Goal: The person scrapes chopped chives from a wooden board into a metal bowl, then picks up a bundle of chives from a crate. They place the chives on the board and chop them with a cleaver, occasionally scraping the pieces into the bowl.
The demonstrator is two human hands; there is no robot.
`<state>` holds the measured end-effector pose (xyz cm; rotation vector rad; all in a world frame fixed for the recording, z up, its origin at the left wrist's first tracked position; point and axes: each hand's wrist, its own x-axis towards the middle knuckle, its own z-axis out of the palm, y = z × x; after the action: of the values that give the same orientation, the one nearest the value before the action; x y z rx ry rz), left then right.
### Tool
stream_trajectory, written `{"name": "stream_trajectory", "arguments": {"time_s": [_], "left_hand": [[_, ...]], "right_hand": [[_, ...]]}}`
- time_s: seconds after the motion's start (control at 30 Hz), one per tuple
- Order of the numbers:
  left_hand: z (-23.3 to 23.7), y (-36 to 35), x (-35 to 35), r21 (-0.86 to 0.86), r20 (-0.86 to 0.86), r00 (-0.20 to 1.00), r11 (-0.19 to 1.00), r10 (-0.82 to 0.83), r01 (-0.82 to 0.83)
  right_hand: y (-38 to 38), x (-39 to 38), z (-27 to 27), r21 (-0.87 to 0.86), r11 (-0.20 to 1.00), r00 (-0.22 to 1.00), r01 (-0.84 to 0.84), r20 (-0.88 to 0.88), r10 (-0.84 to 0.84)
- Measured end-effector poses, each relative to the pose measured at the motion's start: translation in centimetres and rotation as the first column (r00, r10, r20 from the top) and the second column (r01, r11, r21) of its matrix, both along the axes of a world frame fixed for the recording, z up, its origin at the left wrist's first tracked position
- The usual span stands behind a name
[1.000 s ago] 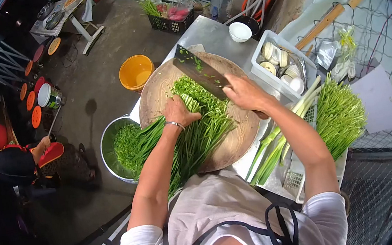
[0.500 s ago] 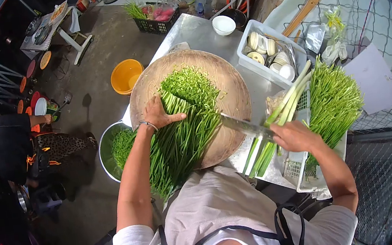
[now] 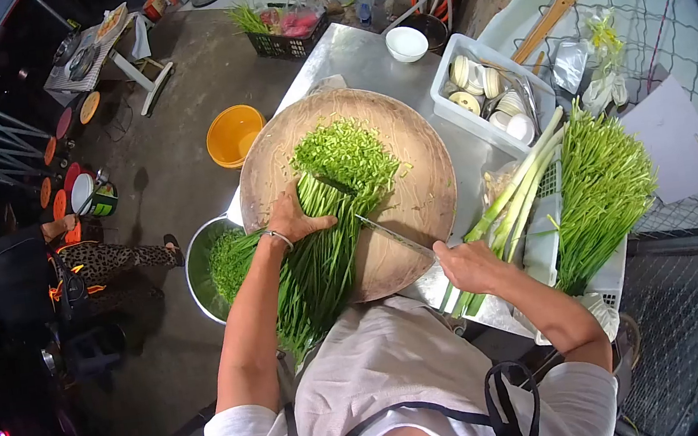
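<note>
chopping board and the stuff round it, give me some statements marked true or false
1. The right hand holds the knife. True.
2. The left hand is inside the steel bowl. False: the left hand rests on long green stalks.
3. Chopped greens lie on the round board. True.
4. The orange tub stands on the metal table. False: the orange tub is beside the metal table.
5. The white bowl is on the board. False: it is on the table.
</note>
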<state>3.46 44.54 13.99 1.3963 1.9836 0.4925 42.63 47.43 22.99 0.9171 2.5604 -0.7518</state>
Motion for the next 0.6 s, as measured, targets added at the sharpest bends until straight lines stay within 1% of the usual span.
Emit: {"name": "stream_trajectory", "arguments": {"time_s": [0.1,0.13,0.23,0.27,0.37,0.4,0.5,0.53,0.6], "left_hand": [[-1.0,-1.4,-1.8,0.129,0.151,0.987,0.991,-0.048,0.028],[-0.8,-2.0,-2.4,0.114,0.278,0.96,0.994,-0.035,0.004],[0.5,-3.6,-4.2,0.088,0.263,0.964,0.996,-0.037,0.014],[-0.4,-4.1,-4.8,0.182,0.256,0.964,0.983,-0.071,0.025],[-1.2,-4.7,-3.9,0.087,0.119,0.989,0.992,0.083,-0.093],[0.7,-4.7,-1.2,0.007,-0.226,0.964,0.99,0.139,-0.142],[2.1,-4.4,2.6,0.036,-0.35,0.899,0.963,0.262,-0.267],[2.4,-4.0,3.3,0.004,-0.359,0.892,0.956,0.277,-0.295],[2.4,-3.9,4.2,0.023,-0.413,0.865,0.953,0.284,-0.302]], "right_hand": [[0.1,-1.8,-0.2,-0.013,0.999,0.998,-0.029,-0.047,0.028],[-0.1,-2.5,-0.4,-0.016,0.999,0.997,-0.034,-0.067,0.032],[-0.4,-4.7,-1.6,-0.032,0.998,0.992,-0.052,-0.117,0.048],[-0.7,-5.4,-2.2,-0.044,0.997,0.99,-0.061,-0.129,0.055],[-0.3,-6.7,-1.7,-0.064,0.993,0.99,-0.096,-0.111,0.088],[0.2,-6.8,-1.2,-0.066,0.992,0.99,-0.105,-0.097,0.098],[1.7,-6.1,-0.2,-0.056,0.99,0.989,-0.132,-0.068,0.128],[2.2,-5.9,0.2,-0.053,0.987,0.987,-0.149,-0.062,0.145],[3.5,-5.2,2.7,-0.058,0.988,0.989,-0.142,-0.046,0.139]]}}
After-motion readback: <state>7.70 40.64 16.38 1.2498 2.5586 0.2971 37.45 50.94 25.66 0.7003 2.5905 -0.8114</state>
